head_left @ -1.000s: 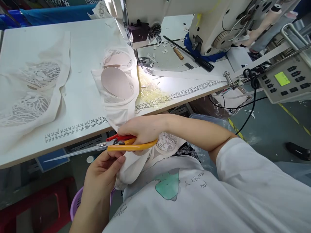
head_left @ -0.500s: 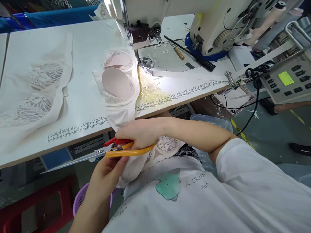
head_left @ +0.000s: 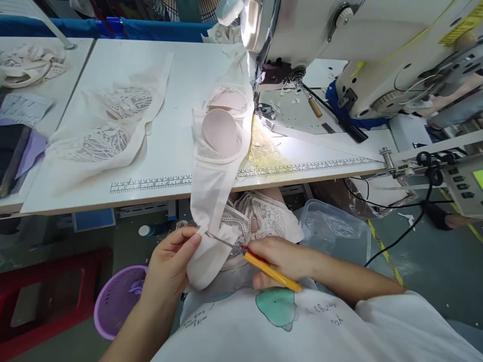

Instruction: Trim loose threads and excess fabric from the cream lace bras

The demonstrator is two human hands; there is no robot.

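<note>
L hand (head_left: pixel 169 266) is pinching the lower end of the white bra (head_left: pixel 211 191) btwn thumb & fingers (head_left: pixel 191 242). R hand (head_left: pixel 281 259) is gripping the orange-handled scissors (head_left: pixel 272 271), fingers wrapping the handles; the tip is meeting the fabric just beside the L fingers. Can't tell how far the blades are parted. The bra is lying partly on the table (head_left: pixel 177 125), cups up near the sewing machine (head_left: pixel 298 30), its lower part hanging over the front edge to the hands. More lace pieces (head_left: pixel 269 216) are resting on the lap.

Writing: the shirt (head_left: pixel 317 332) is showing "doing" & "you" approx. beside a green figure; other lettering at its L is too distorted to read. A printed ruler scale (head_left: pixel 151 184) is running along the table's front edge, nos. too small to make out. A yellow tape (head_left: pixel 461 24) w/ scale marks is sticking to the machine arm. Far L, a paper slip (head_left: pixel 24 107) is carrying tiny illegible writing, lying near a dark flat item (head_left: pixel 13 153). At R, the control box (head_left: pixel 462 183) is showing dark btns & part of a yellow-green screen; no brand is reading clearly.
</note>
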